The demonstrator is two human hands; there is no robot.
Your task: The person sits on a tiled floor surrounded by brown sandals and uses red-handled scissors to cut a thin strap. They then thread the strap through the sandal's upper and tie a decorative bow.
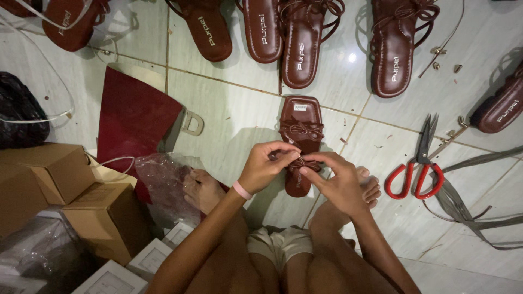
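Right now, in the head view, you sit on the pale tiled floor (pixel 234 109) with your legs folded, and a brown sandal (pixel 300 122) lies flat on the tiles just past your knees. Your left hand (pixel 264 166) and your right hand (pixel 338 182) meet over the near half of it. Both hands are pinched shut on the thin brown lace (pixel 305 162) that crosses the sandal, with your fingertips close together at the knot. A second little bow (pixel 303 129) sits higher up on the same sandal, and no finger touches it. A pink band (pixel 242 190) goes round your left wrist.

To your right, red-handled scissors (pixel 418 166) lie on the floor, well apart from your hands, with their blades closed. Grey straps (pixel 463 209) trail on the tiles beside them. Far from you, along the top, a row of other brown sandals (pixel 299 43) lies on the floor. To your left sit brown cardboard boxes (pixel 60 174), a crumpled clear plastic bag (pixel 163 179) and a dark red sheet (pixel 133 117). Small white boxes (pixel 147 258) rest near your left knee.
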